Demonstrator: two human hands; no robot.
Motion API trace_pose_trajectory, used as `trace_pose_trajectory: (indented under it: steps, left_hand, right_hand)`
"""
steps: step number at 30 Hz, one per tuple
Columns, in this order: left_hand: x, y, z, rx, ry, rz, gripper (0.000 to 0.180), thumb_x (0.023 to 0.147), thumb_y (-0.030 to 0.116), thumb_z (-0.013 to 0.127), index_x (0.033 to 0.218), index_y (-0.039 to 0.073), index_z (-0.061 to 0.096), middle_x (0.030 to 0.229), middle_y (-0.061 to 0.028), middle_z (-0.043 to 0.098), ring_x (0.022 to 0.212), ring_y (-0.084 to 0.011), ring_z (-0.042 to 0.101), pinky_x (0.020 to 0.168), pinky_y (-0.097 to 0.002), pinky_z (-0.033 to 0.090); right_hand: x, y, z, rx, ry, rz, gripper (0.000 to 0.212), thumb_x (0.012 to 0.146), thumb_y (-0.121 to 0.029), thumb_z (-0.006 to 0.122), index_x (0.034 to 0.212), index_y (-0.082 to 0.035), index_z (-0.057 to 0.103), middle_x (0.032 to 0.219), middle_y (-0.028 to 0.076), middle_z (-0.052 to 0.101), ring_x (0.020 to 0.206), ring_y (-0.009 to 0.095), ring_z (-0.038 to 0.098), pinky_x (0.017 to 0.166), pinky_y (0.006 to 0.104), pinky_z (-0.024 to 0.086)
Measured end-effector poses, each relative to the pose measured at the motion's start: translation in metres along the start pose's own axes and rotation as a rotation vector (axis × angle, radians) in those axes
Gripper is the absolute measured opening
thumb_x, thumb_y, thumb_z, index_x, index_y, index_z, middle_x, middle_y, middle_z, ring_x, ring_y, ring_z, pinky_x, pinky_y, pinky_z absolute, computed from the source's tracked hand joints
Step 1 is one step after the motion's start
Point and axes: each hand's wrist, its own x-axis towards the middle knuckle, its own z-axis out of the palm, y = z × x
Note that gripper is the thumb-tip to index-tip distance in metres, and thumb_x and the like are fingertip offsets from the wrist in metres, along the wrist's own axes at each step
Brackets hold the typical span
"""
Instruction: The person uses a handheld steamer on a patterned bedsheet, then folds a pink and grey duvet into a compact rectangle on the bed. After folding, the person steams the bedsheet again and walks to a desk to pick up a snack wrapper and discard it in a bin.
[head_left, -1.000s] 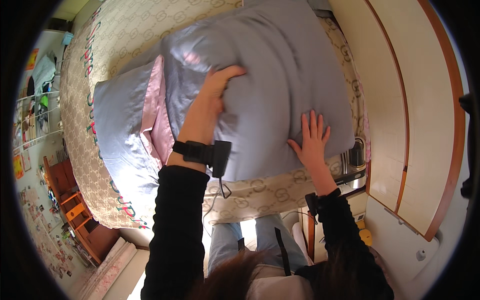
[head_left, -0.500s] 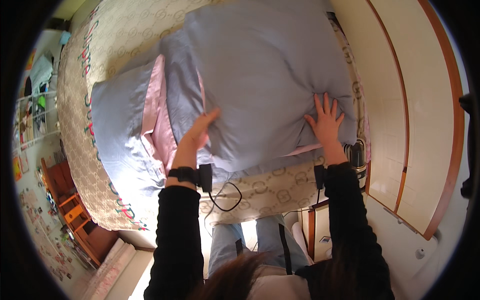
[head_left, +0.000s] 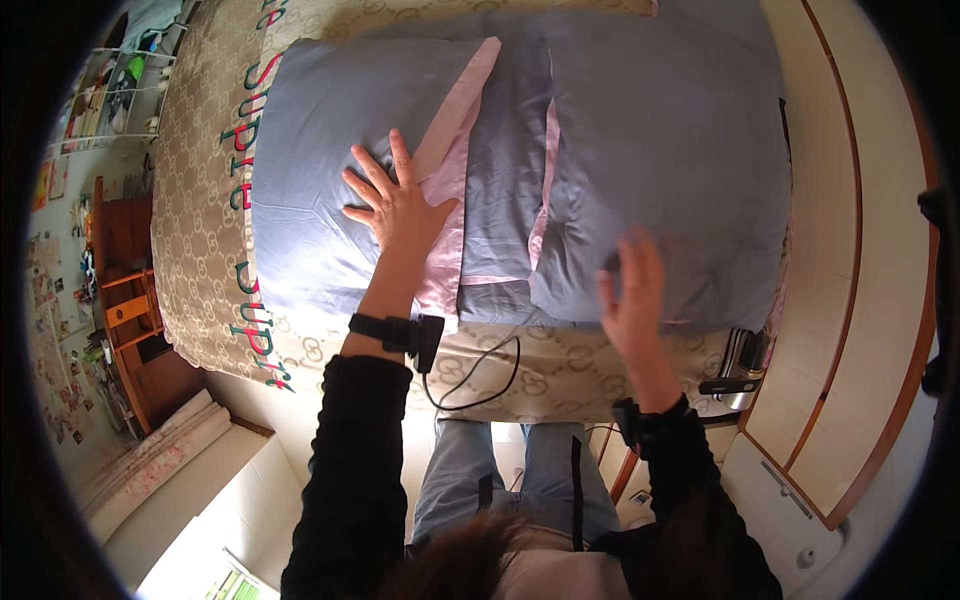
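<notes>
A grey-blue quilt (head_left: 660,150) with a pink underside lies across the bed, folded in from both sides. Its left fold (head_left: 330,170) and its larger right fold face each other, with a strip of grey-blue cloth (head_left: 505,190) between them. Pink lining (head_left: 447,200) shows along the left fold's edge. My left hand (head_left: 405,210) lies open on that fold, fingers spread, thumb over the pink edge. Over the near part of the right fold is my right hand (head_left: 636,295), slightly blurred, thumb apart from the fingers, holding nothing. I cannot tell whether it touches the cloth.
A patterned beige bedspread (head_left: 570,375) covers the bed under the quilt. At the near right corner stands a metallic object (head_left: 738,375) with a dark handle. White cabinet doors (head_left: 815,230) with brown trim rise on the right. A black cable (head_left: 515,370) loops near my left wrist device.
My left hand has moved from the middle onto the left fold and flattened there. My right hand has drawn back toward me from the right fold. The whole view has shifted leftward.
</notes>
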Motion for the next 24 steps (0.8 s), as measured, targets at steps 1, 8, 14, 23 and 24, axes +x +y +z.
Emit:
trace_pose_trajectory:
  steps: [1,8,14,23,24]
  left_hand:
    - [0.005,-0.007,0.001,-0.068,-0.062,-0.032,0.118,0.063,0.034,0.086,0.153,0.018,0.011,0.155,-0.0279,0.001,0.140,-0.0497,0.014,0.106,-0.0707,0.016]
    - [-0.056,-0.133,0.004,-0.224,-0.118,0.111,0.118,0.061,0.056,0.081,0.153,0.021,0.017,0.157,-0.0247,0.001,0.142,-0.0511,0.001,0.106,-0.0703,0.008]
    - [-0.055,-0.184,0.022,-0.121,-0.151,0.347,0.110,0.059,0.065,0.074,0.149,0.021,0.031,0.156,-0.0276,0.000,0.142,-0.0528,-0.002,0.105,-0.0724,0.005]
    - [0.034,-0.143,0.013,-0.126,-0.343,0.233,0.105,0.061,0.039,0.081,0.150,0.034,0.026,0.159,-0.0174,0.003,0.143,-0.0493,0.000,0.102,-0.0753,0.010]
    - [0.043,-0.143,0.020,-0.099,-0.357,0.224,0.104,0.061,0.039,0.080,0.150,0.035,0.026,0.159,-0.0170,0.004,0.143,-0.0492,0.000,0.102,-0.0761,0.009]
  right_hand:
    - [0.013,-0.027,0.022,0.100,-0.122,-0.047,0.049,0.087,-0.011,0.062,0.132,-0.001,0.048,0.137,0.020,0.048,0.123,0.037,0.048,0.098,0.0455,0.041]
    - [0.151,-0.132,0.174,1.136,-0.222,0.859,0.107,0.077,-0.033,0.079,0.147,0.009,0.010,0.148,0.025,0.030,0.136,0.029,0.036,0.107,0.0349,0.034]
    - [0.235,-0.209,0.215,1.302,-0.078,0.553,0.049,0.073,-0.009,0.069,0.118,0.005,0.053,0.109,0.008,0.061,0.096,0.014,0.056,0.086,0.0267,0.044]
    - [0.301,-0.156,0.241,0.578,-0.091,0.735,0.066,0.082,-0.025,0.065,0.137,0.002,0.041,0.119,0.025,0.061,0.112,0.032,0.059,0.093,0.0337,0.045]
    - [0.278,-0.147,0.244,0.466,-0.172,0.667,0.069,0.084,-0.033,0.064,0.137,0.004,0.039,0.123,0.027,0.057,0.115,0.035,0.057,0.095,0.0348,0.045]
